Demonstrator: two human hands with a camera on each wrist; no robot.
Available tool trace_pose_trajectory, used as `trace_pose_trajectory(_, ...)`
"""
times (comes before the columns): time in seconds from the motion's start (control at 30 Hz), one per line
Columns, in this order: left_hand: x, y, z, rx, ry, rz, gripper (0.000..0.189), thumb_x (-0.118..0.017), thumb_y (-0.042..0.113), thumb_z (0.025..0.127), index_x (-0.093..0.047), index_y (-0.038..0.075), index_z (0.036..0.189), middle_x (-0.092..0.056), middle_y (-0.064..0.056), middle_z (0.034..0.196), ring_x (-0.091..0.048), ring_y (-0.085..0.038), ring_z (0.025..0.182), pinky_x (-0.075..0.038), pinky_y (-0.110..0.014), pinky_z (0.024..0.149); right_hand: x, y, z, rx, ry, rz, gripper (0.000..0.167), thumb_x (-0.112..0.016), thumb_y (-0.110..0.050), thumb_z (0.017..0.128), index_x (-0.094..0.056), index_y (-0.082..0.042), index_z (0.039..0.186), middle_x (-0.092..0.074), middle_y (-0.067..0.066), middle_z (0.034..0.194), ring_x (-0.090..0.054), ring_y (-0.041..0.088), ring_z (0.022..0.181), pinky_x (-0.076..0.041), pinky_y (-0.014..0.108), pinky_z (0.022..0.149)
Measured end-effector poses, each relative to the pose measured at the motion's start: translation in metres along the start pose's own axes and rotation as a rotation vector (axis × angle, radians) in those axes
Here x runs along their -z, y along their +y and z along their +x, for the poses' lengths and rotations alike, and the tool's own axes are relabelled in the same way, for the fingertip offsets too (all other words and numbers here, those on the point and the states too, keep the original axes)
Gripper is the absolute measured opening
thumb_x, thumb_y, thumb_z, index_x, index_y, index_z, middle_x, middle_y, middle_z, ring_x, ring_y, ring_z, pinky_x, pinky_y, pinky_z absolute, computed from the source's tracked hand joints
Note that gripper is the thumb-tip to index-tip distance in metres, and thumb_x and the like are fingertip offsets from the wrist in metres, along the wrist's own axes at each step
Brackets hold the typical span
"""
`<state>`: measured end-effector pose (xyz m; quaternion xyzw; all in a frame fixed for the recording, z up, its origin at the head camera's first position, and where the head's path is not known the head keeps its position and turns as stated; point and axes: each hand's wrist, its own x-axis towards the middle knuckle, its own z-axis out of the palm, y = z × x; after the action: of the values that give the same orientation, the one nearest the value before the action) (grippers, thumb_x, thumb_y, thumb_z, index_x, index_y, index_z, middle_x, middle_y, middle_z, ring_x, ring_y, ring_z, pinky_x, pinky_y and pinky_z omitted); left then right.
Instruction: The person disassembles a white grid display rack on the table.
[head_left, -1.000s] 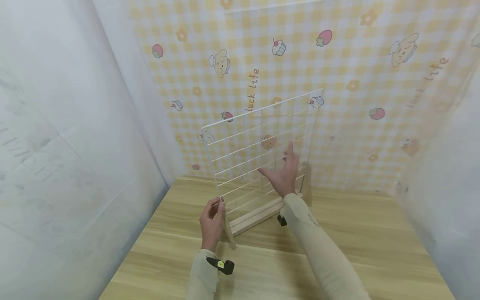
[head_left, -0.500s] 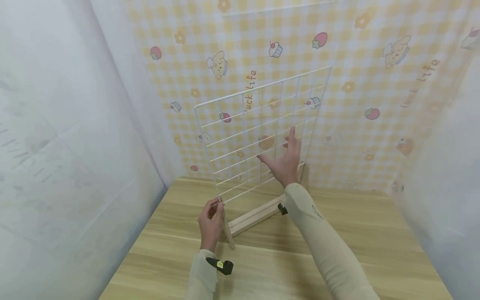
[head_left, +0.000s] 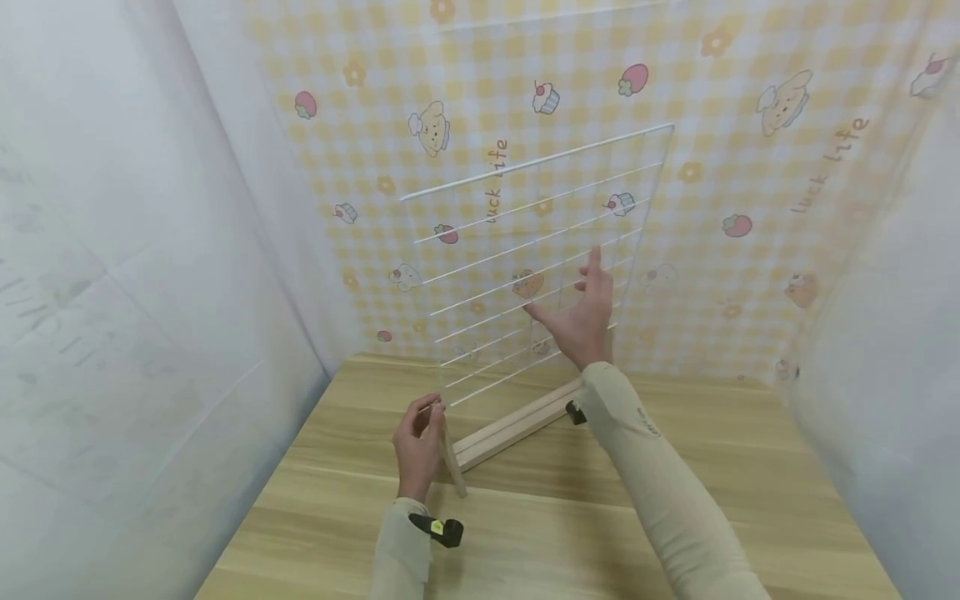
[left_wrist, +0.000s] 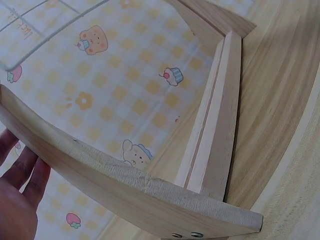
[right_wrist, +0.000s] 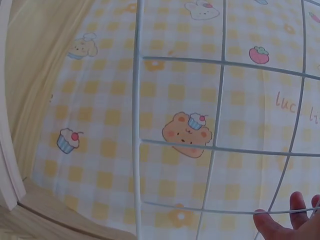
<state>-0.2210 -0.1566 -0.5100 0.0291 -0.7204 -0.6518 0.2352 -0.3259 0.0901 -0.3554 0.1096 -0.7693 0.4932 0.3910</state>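
Note:
A white wire grid panel (head_left: 495,173) stands tilted over a wooden stand (head_left: 517,426). My right hand (head_left: 588,321) holds the panel, its thumb and fingers spread at the wires; in the right wrist view its fingertips (right_wrist: 270,227) meet a wire near the lower right corner. My left hand (head_left: 417,446) pinches the top of the stand's left side piece (left_wrist: 100,170), close to the panel's lower left corner. In the left wrist view the panel's lower edge hangs above the grooved crossbar (left_wrist: 232,110), apart from it. The stand's far side piece is mostly hidden behind my right hand and sleeve.
The stand rests on a wood-grain table (head_left: 525,533). A yellow checked cloth (head_left: 705,275) with cartoon prints hangs close behind the panel. White curtains (head_left: 112,333) close off both sides. A black camera mount (head_left: 438,529) is strapped to my left wrist.
The wire panel has risen from the stand and shifted slightly right. My right hand has moved up and right with it; my left hand has stayed nearly in place.

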Motion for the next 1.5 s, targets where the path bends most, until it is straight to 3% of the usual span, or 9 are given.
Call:
trace_pose_trajectory(0.17,0.001,0.002,0.0,0.01,-0.011,0.01,0.025,-0.059,0.011,0.101,-0.064,0.001,0.124,-0.07,-0.017,0.121,-0.067,-0.031,0.114,-0.052,-0.013,0.092,0.012,0.005,0.0,-0.02,-0.039,-0.004,0.129,-0.098,-0.022,0.06,-0.018,-0.002,0.159,-0.05,0.025,0.13,-0.051,0.038,0.106,-0.047,0.049,0.093)
trace_pose_trajectory(0.4,0.006,0.003,-0.004,-0.001,-0.008,0.042,0.023,-0.061,0.026,0.101,-0.066,0.014,0.12,-0.071,-0.009,0.117,-0.067,-0.009,0.107,-0.051,-0.013,0.093,0.028,0.013,-0.008,-0.137,-0.159,-0.048,0.131,-0.096,-0.026,0.061,-0.014,-0.013,0.162,-0.048,0.02,0.135,-0.052,0.036,0.11,-0.046,0.04,0.089)
trace_pose_trajectory(0.53,0.008,0.001,-0.005,-0.027,-0.012,0.047,0.023,-0.062,0.029,0.101,-0.066,0.015,0.118,-0.072,-0.008,0.114,-0.066,-0.005,0.104,-0.052,-0.015,0.092,0.037,0.021,-0.014,-0.179,-0.242,-0.092,0.133,-0.095,-0.028,0.062,-0.009,-0.018,0.162,-0.048,0.019,0.136,-0.052,0.034,0.111,-0.049,0.043,0.089)
trace_pose_trajectory(0.8,0.011,-0.001,-0.005,-0.022,-0.027,0.077,0.023,-0.061,0.032,0.101,-0.065,0.019,0.12,-0.071,-0.004,0.114,-0.066,-0.006,0.104,-0.051,-0.016,0.094,0.059,0.042,-0.028,-0.152,-0.407,-0.201,0.132,-0.093,-0.037,0.066,-0.004,-0.015,0.162,-0.046,0.023,0.137,-0.053,0.036,0.111,-0.051,0.052,0.093)
trace_pose_trajectory(1.1,0.013,0.002,-0.003,-0.014,-0.061,0.085,0.025,-0.059,0.03,0.102,-0.065,0.018,0.123,-0.071,-0.007,0.113,-0.064,-0.006,0.106,-0.049,-0.014,0.095,0.078,0.059,-0.041,-0.155,-0.539,-0.267,0.135,-0.094,-0.034,0.065,-0.002,-0.013,0.162,-0.044,0.025,0.139,-0.053,0.04,0.111,-0.051,0.055,0.094)
trace_pose_trajectory(1.3,0.012,0.023,-0.006,0.029,-0.1,0.114,0.026,-0.058,0.019,0.103,-0.064,0.009,0.125,-0.071,-0.012,0.116,-0.066,-0.012,0.107,-0.048,-0.014,0.096,0.087,0.069,-0.05,-0.124,-0.619,-0.326,0.135,-0.094,-0.035,0.063,-0.005,-0.01,0.162,-0.043,0.029,0.139,-0.052,0.04,0.112,-0.05,0.057,0.096)
trace_pose_trajectory(1.4,0.011,0.016,-0.003,0.018,-0.103,0.11,0.025,-0.059,0.02,0.102,-0.065,0.009,0.124,-0.071,-0.013,0.113,-0.068,-0.017,0.106,-0.049,-0.014,0.095,0.092,0.073,-0.053,-0.136,-0.66,-0.337,0.134,-0.094,-0.032,0.062,-0.007,-0.01,0.162,-0.041,0.03,0.143,-0.051,0.043,0.119,-0.048,0.061,0.102)
trace_pose_trajectory(1.5,0.01,0.004,0.001,0.009,-0.104,0.094,0.026,-0.06,0.023,0.101,-0.066,0.012,0.124,-0.071,-0.011,0.111,-0.068,-0.011,0.103,-0.049,-0.014,0.095,0.097,0.077,-0.057,-0.153,-0.692,-0.35,0.135,-0.095,-0.031,0.058,-0.011,-0.011,0.162,-0.041,0.029,0.147,-0.05,0.046,0.124,-0.047,0.064,0.103)
